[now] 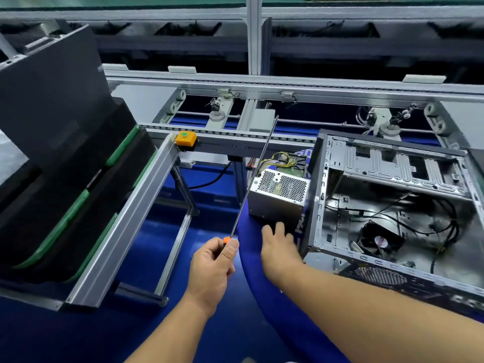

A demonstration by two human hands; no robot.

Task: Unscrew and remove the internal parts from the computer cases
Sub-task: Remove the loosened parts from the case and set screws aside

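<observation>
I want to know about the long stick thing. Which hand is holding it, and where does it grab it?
The left hand grips the screwdriver by its orange handle end, shaft pointing up. The right hand reaches toward the power supply box; whether it grips it cannot be told.

The open computer case (392,205) leaves room to reach its floor past loose black cables (408,218) and a fan (379,241), while the power supply (279,191) stands touching its left wall.

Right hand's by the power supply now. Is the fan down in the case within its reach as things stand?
Probably yes. The case lies with its open side up, and the fan sits uncovered on its floor, with only loose cables near it. The right hand is open, just outside the case wall, and would have to lift over it.
</observation>
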